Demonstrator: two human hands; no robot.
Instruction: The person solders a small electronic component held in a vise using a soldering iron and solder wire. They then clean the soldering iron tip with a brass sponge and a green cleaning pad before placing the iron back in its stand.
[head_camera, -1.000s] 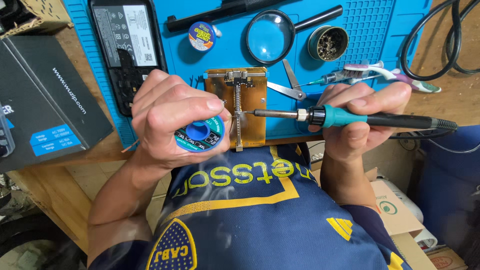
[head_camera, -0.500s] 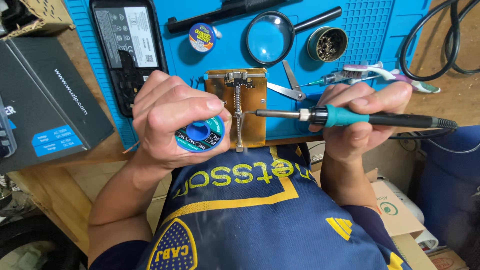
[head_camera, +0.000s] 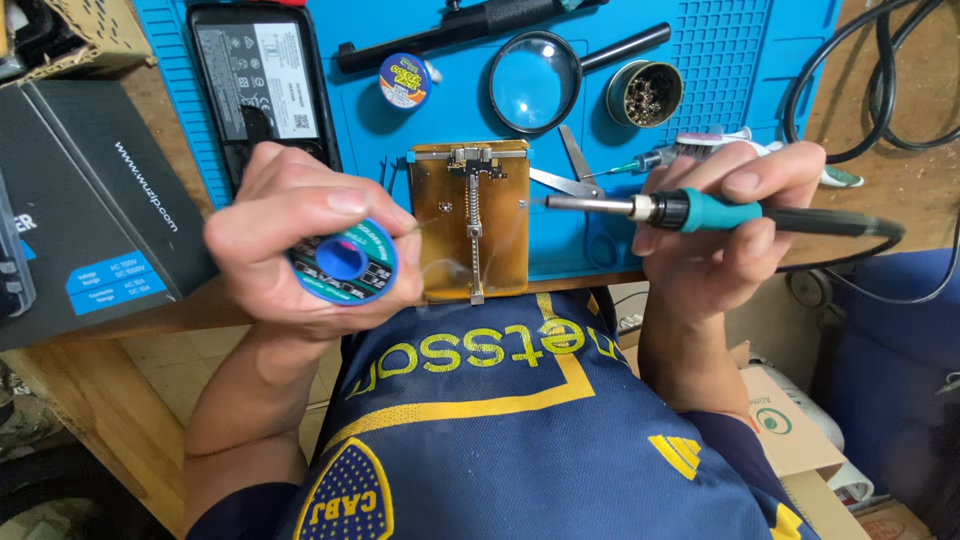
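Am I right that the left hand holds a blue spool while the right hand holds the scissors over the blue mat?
Not quite: in the head view the right hand holds a soldering iron; the scissors lie on the mat. The left hand does hold the spool.

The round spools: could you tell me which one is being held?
The larger blue-rimmed spool, gripped in the left hand; the smaller spool lies untouched on the blue mat.
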